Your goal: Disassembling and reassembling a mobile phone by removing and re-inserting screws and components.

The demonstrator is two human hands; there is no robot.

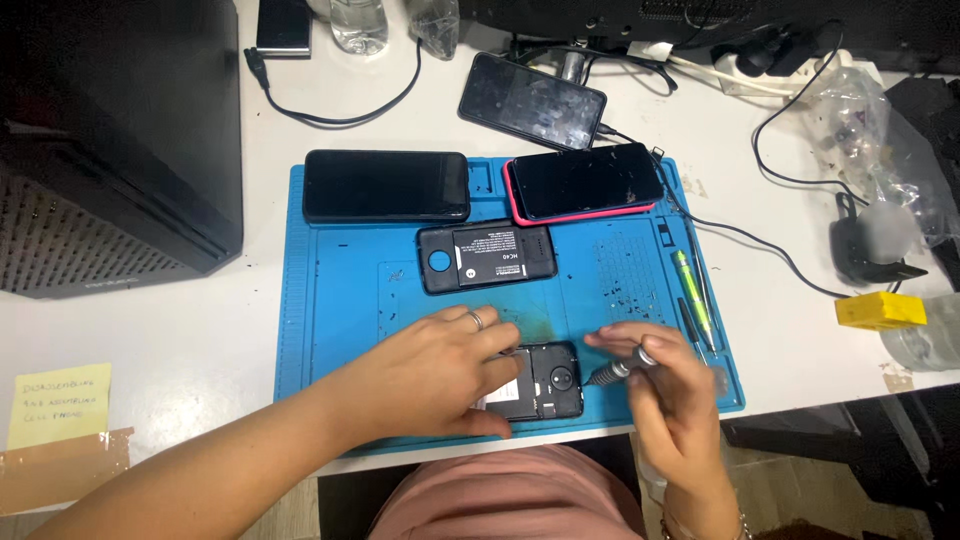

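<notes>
A: Big stuff first? Blue repair mat [330, 300] on the white desk [180, 330], near edge, w/ everything laid out on it.

B: Yep. At the far side of the mat, a black phone [386, 185] and a phone in a pink case [585, 182], both face up. Below them a phone w/ its back off, battery showing [487, 257].

A: And the one being worked on?

B: Small opened phone [545, 380] at the mat's front edge, back cover off, insides exposed. Left hand [440, 375] lies flat over its left half, fingers spread, pressing it to the mat, not wrapped round it.

A: Right hand [665, 385]?

B: Pinched narrow round a precision screwdriver [620, 370], tip at the phone's right edge.

A: How'd it handle?

B: Prob light and stiff, but fragile w/ the board bare. I'd hold it by the frame edges, keep off the camera ring and contacts. The mat looks grippy, so it shouldn't slide much.

A: Smallest bits?

B: A green-handled tool [690, 290] at the mat's right, plus specks, maybe screws; too small to tell.
</notes>
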